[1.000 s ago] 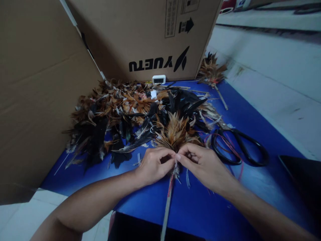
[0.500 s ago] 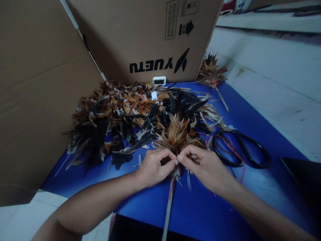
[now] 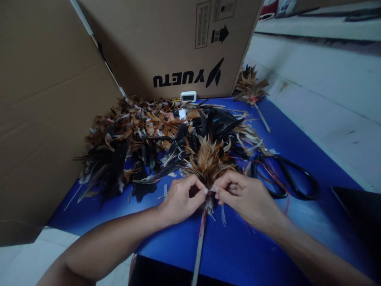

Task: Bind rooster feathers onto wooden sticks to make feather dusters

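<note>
We pinched a feather duster at its binding.
Our left hand and right hand met with fingers clamped on the feather duster; its brown tuft fanned beyond the fingertips, its stick ran back beneath them, above the blue desk, scissors lying right.

Head-worn camera, looking forward and down, close over blue table, single view
</note>
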Available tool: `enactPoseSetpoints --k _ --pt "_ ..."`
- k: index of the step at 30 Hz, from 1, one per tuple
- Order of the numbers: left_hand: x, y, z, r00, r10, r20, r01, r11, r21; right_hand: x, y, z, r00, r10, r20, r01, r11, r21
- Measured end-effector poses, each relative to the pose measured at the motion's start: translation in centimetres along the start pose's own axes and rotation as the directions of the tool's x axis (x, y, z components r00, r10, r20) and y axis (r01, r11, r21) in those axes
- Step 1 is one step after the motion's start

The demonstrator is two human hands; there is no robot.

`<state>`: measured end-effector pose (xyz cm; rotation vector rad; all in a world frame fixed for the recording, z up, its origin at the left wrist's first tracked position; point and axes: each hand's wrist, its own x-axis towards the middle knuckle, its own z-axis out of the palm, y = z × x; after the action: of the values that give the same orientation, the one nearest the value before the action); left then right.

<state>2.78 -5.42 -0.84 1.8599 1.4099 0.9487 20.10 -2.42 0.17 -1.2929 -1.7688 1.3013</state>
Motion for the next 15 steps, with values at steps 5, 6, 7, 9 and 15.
enactPoseSetpoints --k 5,6,7,9,15 --pt "-0.1 -0.34 0.18 0.993 -0.116 0.024 0.117 0.988 -0.101 -0.14 -0.44 -0.56 0.997 0.015 0.072 -0.022 0.996 0.089" --pt "-0.11 -0.44 0.24 0.99 -0.136 0.032 0.139 0.981 -0.136 -0.15 -0.46 -0.61 0.997 0.007 0.083 -0.015 0.996 0.093" --pt "-0.11 -0.55 0.32 0.987 -0.156 0.039 0.16 0.971 -0.177 -0.15 -0.45 -0.65 0.996 -0.008 0.09 0.0 0.996 0.087" --pt "-0.06 -0.76 0.46 0.98 -0.193 0.053 0.2 0.941 -0.272 -0.18 -0.34 -0.69 0.993 -0.043 0.108 0.038 0.998 0.05" --pt "0.25 -0.79 0.57 0.957 -0.278 0.087 0.285 0.836 -0.469 -0.48 -0.24 -0.76 0.979 -0.113 0.169 0.137 0.981 -0.14"
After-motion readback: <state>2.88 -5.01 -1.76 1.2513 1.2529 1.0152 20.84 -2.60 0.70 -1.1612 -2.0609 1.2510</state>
